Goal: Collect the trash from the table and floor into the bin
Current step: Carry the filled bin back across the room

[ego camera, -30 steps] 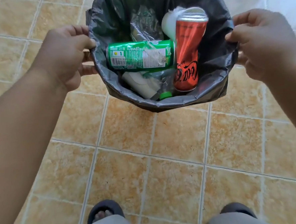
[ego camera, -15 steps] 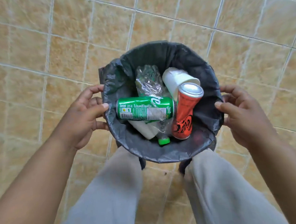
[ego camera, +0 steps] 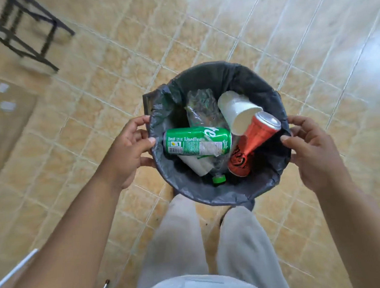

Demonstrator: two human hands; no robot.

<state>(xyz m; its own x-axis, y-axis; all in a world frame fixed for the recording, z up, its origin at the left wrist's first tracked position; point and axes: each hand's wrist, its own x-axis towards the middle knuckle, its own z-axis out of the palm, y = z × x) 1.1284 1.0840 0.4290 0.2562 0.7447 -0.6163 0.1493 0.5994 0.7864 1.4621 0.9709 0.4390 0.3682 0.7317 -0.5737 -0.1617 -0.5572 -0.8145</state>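
Tiled floor (ego camera: 96, 149) fills the view, with grey trouser legs (ego camera: 175, 245) below. The bin (ego camera: 210, 195), lined in a dark bag, sits between the two hands just ahead of the legs; its base is hidden, so whether it rests on the floor cannot be told. The left hand (ego camera: 127, 154) pinches the left rim, thumb inside. The right hand (ego camera: 314, 154) grasps the right rim likewise. Inside lie a green can (ego camera: 195, 142), a tilted red can (ego camera: 253, 144), a white cup (ego camera: 236, 110) and a crushed bottle (ego camera: 200, 109), partly buried. A blurred dark frame (ego camera: 22, 38) is cut off top left.
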